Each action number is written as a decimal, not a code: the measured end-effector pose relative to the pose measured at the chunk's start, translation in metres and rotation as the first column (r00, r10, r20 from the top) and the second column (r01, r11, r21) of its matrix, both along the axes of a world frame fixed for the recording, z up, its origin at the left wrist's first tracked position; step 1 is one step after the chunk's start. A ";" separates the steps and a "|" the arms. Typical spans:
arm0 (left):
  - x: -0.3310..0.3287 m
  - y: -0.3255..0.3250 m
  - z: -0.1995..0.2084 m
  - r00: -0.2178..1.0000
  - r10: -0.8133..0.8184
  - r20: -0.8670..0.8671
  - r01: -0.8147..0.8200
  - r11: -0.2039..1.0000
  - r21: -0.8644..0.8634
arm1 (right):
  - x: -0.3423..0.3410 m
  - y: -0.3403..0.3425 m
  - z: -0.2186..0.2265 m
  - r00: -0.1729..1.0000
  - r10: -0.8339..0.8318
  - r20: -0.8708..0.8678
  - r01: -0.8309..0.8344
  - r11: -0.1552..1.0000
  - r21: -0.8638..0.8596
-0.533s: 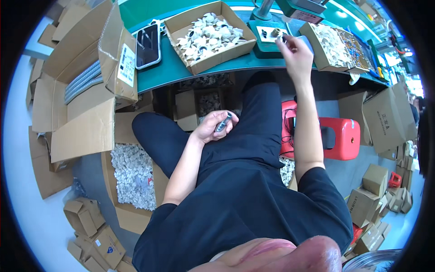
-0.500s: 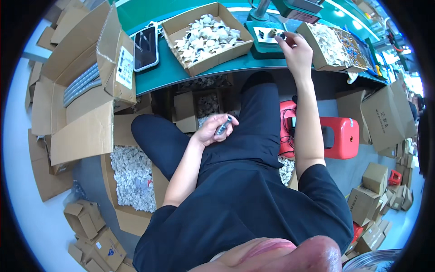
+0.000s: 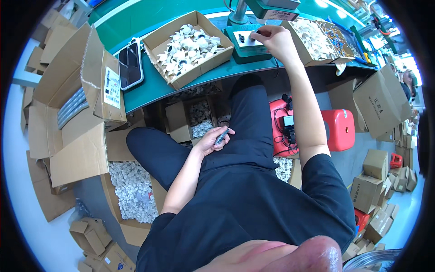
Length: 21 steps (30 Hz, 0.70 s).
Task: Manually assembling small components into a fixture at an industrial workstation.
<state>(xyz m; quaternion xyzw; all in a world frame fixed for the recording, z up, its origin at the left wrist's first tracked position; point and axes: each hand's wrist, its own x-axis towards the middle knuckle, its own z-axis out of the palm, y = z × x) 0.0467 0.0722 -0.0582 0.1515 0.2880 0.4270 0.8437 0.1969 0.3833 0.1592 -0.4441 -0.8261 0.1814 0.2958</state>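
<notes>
My left hand (image 3: 212, 142) rests low over my lap, its fingers curled round a short grey cylindrical piece (image 3: 221, 137). At the bench, my right hand (image 3: 280, 44) reaches to the white plate (image 3: 244, 41) on a small green machine base (image 3: 250, 55). Its thumb and fingertips are pinched together over the right part of that plate; what they grip there is hidden. Small black round pieces (image 3: 241, 37) stand on the plate, left of the fingertips. Above the base hangs the green machine head (image 3: 276, 12), held on a metal column (image 3: 237, 17).
Left of the machine lie a cardboard tray (image 3: 185, 80) of white caps and a phone (image 3: 131, 66). To its right stands a box of white parts (image 3: 312, 38). An open carton (image 3: 79, 145) holds grey tubes. A red seat-like object (image 3: 340, 129) and black cables (image 3: 288, 132) sit below the bench.
The view has shifted, with bench things now further left. My right fingertips now cover the spot where a brass-coloured piece showed on the plate. My left hand keeps its grip.
</notes>
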 end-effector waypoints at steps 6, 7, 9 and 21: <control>0.005 0.008 -0.004 0.999 -0.001 -0.034 0.000 1.000 -0.021 | -0.014 0.001 0.015 0.974 -0.004 0.227 -0.016 0.996 0.085; 0.006 0.009 -0.004 0.999 0.002 -0.051 -0.003 1.000 -0.023 | -0.014 0.000 0.017 0.963 0.005 0.270 -0.031 0.995 0.092; 0.007 0.009 -0.004 0.998 0.000 -0.057 -0.002 1.000 -0.026 | -0.012 -0.004 0.017 0.965 -0.010 0.264 -0.011 0.997 0.081; 0.002 -0.004 -0.002 0.984 0.051 -0.172 -0.054 0.998 -0.014 | 0.179 0.147 0.030 0.940 -0.302 0.156 0.206 0.870 0.448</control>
